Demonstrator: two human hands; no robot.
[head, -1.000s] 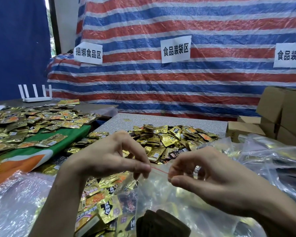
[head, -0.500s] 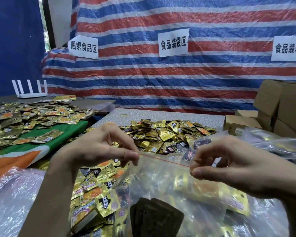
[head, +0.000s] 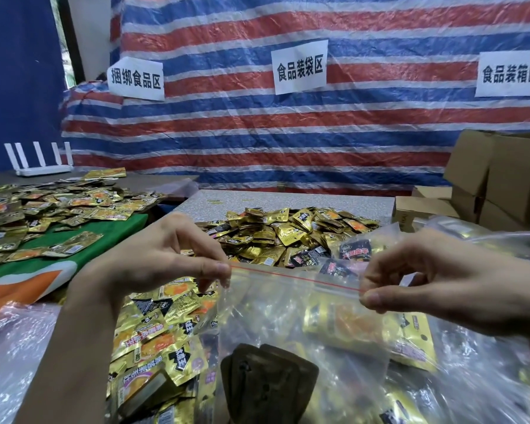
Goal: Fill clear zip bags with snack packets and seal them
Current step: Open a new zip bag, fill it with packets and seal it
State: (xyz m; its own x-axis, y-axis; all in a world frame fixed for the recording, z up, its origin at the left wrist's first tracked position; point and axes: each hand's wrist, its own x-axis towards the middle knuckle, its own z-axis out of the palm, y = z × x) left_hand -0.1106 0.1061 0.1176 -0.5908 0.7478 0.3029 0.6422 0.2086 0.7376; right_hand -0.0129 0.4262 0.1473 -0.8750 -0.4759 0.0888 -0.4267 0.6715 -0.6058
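A clear zip bag (head: 291, 316) with a red zip line across its top hangs in front of me, with gold and dark snack packets inside it. My left hand (head: 162, 261) pinches the left end of the zip line between thumb and fingers. My right hand (head: 435, 280) pinches the right end. The zip line runs taut between the two hands. A heap of loose gold snack packets (head: 291, 237) lies on the table behind the bag, and more packets (head: 162, 341) lie under my left hand.
Gold packets (head: 49, 209) cover a green and orange sheet on the left table, with a white router (head: 40, 160) behind them. Cardboard boxes (head: 508, 179) stand at the right. Filled clear bags (head: 484, 240) lie at the right and crumpled plastic (head: 10, 347) at the lower left. A striped tarp with paper signs hangs behind.
My hands have slid apart along the red zip line, my right hand moving to the right. The stretch of zip line between them has grown much longer.
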